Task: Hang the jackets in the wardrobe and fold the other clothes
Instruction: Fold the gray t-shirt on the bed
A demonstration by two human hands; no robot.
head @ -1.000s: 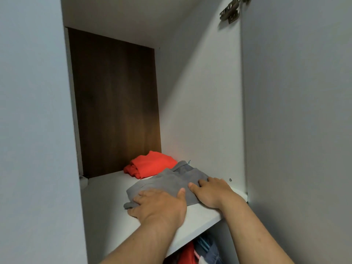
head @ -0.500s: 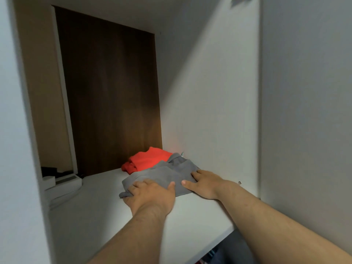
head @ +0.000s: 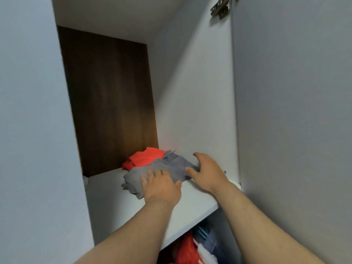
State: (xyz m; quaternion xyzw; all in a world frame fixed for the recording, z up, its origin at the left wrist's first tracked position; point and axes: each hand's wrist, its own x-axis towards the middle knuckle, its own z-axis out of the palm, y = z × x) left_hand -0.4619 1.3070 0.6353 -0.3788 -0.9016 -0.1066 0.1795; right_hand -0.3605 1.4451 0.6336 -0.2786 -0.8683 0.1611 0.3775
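Note:
A folded grey garment [head: 167, 166] lies on the white upper shelf [head: 118, 202] of the wardrobe. Behind it sits a folded orange-red garment [head: 144, 158], partly hidden by the grey one. My left hand [head: 161, 185] rests flat on the front edge of the grey garment with straight fingers. My right hand [head: 206, 171] is spread at the garment's right side, thumb touching the cloth and fingers lifted toward the side wall.
The shelf space has a dark wooden back panel [head: 108, 100] and white side walls [head: 194, 92]. A door hinge [head: 221, 8] is at the top right. Below the shelf hang clothes [head: 192, 248] in red, white and blue.
The grey garment has been pushed further back on the shelf, toward the orange one. My right hand lifted from lying flat on the cloth to its right side. The camera view shifted.

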